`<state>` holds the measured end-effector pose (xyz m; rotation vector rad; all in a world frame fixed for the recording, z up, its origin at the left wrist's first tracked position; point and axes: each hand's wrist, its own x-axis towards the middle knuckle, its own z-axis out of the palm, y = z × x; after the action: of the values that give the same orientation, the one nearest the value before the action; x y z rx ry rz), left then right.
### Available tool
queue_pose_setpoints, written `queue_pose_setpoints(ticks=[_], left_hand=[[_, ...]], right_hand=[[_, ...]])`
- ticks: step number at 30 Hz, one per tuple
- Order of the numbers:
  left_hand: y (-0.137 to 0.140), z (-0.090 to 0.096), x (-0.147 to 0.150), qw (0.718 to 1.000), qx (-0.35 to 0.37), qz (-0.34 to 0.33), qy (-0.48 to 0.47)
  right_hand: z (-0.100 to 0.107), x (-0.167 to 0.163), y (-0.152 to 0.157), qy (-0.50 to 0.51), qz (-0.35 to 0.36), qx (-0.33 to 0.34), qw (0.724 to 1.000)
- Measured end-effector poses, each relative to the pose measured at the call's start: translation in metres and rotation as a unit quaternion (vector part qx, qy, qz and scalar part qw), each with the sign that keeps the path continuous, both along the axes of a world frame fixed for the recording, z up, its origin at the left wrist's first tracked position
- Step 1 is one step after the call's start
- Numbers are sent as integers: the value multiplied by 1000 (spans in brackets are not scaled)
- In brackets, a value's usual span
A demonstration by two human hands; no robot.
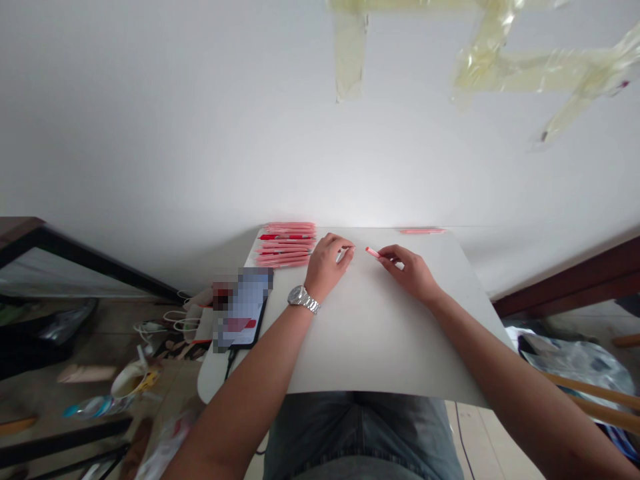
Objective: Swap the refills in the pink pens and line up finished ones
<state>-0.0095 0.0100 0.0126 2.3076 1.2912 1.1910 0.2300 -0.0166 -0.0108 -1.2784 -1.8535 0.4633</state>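
Observation:
My left hand (pixel 330 260), wearing a metal wristwatch, is raised over the white table with thumb and index finger brought together. Whatever is between those fingertips is too small to make out. To its right, my right hand (pixel 406 270) pinches a pink pen (pixel 372 252), whose end points toward the left hand; the rest is hidden by the fingers. The two hands are a short gap apart. Left of my left hand, several pink pens (pixel 287 245) lie in a row at the table's back left, with red ones among them.
Another slim pink pen (pixel 423 231) lies along the table's back edge by the wall. A phone (pixel 245 313) with a blurred screen and a cable sits at the table's left edge. A cup (pixel 129 380) and plastic bottle (pixel 93 407) are on the left.

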Motion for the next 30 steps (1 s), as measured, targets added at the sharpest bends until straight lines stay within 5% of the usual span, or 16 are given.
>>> queue_pose_setpoints(ticks=[9, 30], left_hand=[[4, -7, -10, 988, -26, 117, 102], [-2, 1, -9, 958, -93, 171, 211]], right_hand=[[-1, 0, 0, 68, -14, -46, 997], [-2, 2, 1, 97, -24, -43, 994]])
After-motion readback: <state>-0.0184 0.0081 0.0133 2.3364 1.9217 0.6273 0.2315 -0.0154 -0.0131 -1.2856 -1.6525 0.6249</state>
